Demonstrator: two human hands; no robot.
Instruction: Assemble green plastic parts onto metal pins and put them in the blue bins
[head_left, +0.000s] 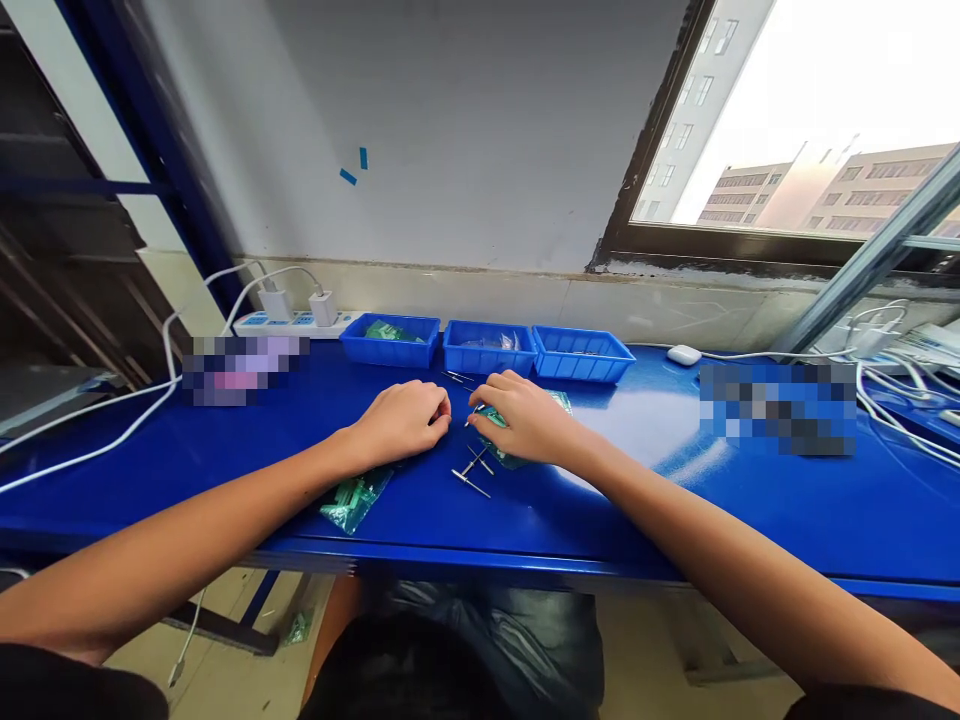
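Pinching a slim metal pin (475, 411) in the right hand (523, 418), left hand (405, 420) curled, its hold impossible to tell

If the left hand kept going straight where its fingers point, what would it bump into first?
Probably the right hand, or the thin metal piece by its fingertips, though depth is hard to judge here.

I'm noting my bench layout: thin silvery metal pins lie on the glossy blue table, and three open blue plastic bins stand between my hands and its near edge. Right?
Not quite: in the head view, the three open blue plastic bins stand beyond your left hand and right hand, toward the pale wall. The metal pins do lie on the blue table.
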